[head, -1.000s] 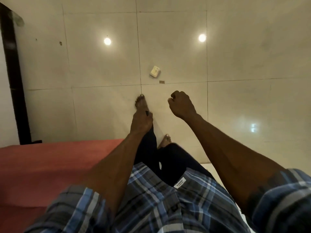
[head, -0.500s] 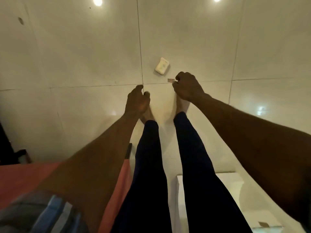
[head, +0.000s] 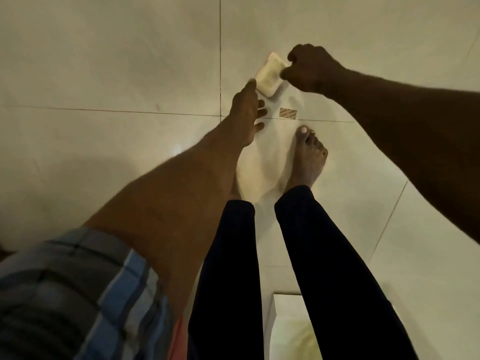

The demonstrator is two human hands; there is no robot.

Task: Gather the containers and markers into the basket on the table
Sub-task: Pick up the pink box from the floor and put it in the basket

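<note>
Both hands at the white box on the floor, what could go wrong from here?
1. The right hand pinches only the edge of the white box, and the left hand touches just a corner; it may slip and drop on the tiles.
2. The bare foot stands close below; a dropped box could hit it.
3. The brown scrap nearby may get left behind.

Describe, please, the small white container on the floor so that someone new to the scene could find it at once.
Start at the pale tiled floor, where two grout lines cross ahead of the bare foot. Just past that crossing lies the white container, a flat rounded rectangle, with the right hand at one edge and the left hand at the other. Its only neighbour, a brown tag, is smaller, darker and flat.
</note>
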